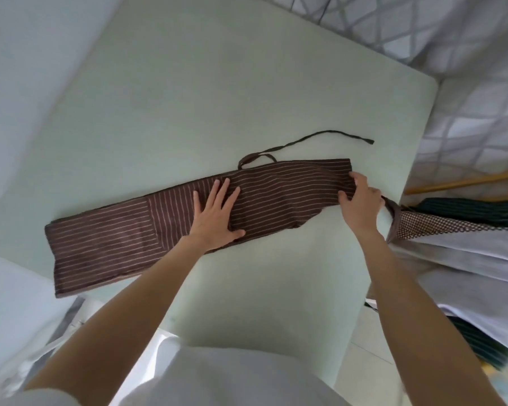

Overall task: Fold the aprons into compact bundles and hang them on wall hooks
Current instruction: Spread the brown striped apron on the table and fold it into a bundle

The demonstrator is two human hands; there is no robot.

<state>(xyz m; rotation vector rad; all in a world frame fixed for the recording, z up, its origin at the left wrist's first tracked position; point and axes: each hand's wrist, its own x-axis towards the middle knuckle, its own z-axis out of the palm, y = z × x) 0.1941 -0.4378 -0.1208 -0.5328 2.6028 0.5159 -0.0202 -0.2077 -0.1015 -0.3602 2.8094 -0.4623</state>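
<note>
Brown striped apron (165, 227) lies in a long folded strip across the table (188, 98), its near-left end hanging past the edge. The left hand (216, 218) presses flat on its middle with fingers spread, while the right hand (359, 200) pinches the right end. If the palm lifts as that end folds over, the strip could slide off, and the far tie (320, 136) may get trapped inside.

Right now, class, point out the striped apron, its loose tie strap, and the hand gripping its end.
striped apron (276, 191), head view, middle of folded cloth
tie strap (328, 133), head view, mid-strap
right hand (361, 200), head view, back of hand
</note>
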